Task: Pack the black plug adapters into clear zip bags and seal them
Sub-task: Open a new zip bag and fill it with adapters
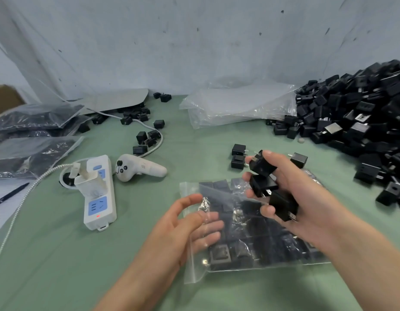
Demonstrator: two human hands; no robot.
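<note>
Part-filled zip bag [250,245] on the bench [60,265]
right hand [306,198] grips three black adapters [263,186] above it; left hand [183,225], fingers spread, reaches inside its mouth

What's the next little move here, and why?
Probably the right hand slips its three black adapters into the clear zip bag: the left hand has fingers in the bag's mouth, holding it open, and the bag is partly filled.
</note>
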